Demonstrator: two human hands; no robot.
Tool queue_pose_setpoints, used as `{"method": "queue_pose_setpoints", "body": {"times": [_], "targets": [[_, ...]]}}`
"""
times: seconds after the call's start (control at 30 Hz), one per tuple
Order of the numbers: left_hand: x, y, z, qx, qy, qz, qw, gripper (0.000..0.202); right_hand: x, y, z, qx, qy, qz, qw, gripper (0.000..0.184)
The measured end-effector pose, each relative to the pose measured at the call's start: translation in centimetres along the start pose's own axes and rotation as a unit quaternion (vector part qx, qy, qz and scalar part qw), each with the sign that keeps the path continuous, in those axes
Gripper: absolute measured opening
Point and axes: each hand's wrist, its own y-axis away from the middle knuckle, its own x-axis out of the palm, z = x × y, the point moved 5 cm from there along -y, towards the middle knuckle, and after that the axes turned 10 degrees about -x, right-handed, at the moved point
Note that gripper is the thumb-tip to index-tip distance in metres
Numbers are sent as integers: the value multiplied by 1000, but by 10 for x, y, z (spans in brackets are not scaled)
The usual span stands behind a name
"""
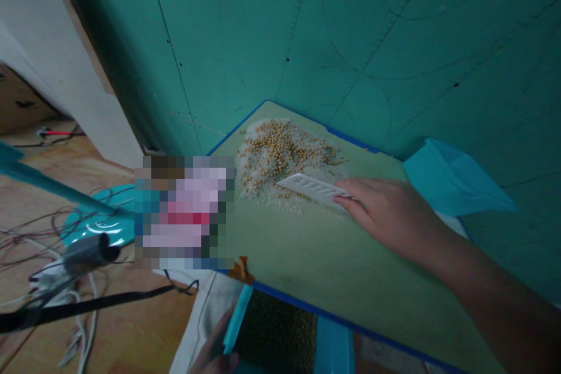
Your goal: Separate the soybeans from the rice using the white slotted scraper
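A flat white plastic tool with slots (302, 183), like a scraper, is gripped in my right hand (385, 210), its fingers closed on the near end. The tool's tip touches the near edge of a pile of yellow soybeans (278, 143) mixed with white grains (245, 169), which look like rice. Under the pile lies a pale green board (280, 245) with blue edging. Low in the view, my left hand (214, 347) grasps the left rim of a blue container (335, 345). Small dark greenish beans (278, 327) fill it, partly hidden beneath the board's front edge.
A teal wall (263, 29) rises behind the board. On the right stands a light-blue bag or box (456, 181). A blurred-out patch (184, 210) covers something at the board's left. Cables (90, 321) and a turquoise round stand base (99, 231) lie on the floor.
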Motion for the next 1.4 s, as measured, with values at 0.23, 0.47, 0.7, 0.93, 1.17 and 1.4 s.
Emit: {"method": "queue_pose_setpoints", "body": {"times": [0.23, 0.47, 0.7, 0.93, 1.17, 1.4], "targets": [[-1, -2, -1, 41, -55, -21, 997, 44, -7, 6, 10, -9, -20, 4, 1000, 19], [-12, -7, 8, 35, -75, -2, 997, 44, -11, 14, 20, -30, -30, -7, 999, 15], [-11, -10, 8, 32, -84, 4, 996, 51, -18, 23, 20, -24, -40, -6, 999, 16], [-2, -3, 1, 36, -74, 14, 997, 47, -6, 24, -11, 70, 12, 33, 997, 21], [-7, -8, -5, 39, -109, 25, 993, 42, -2, 23, -7, 84, -29, 65, 994, 21], [-11, -10, -2, 71, -87, -3, 994, 49, -7, 22, -1, 76, -59, 60, 994, 20]]}}
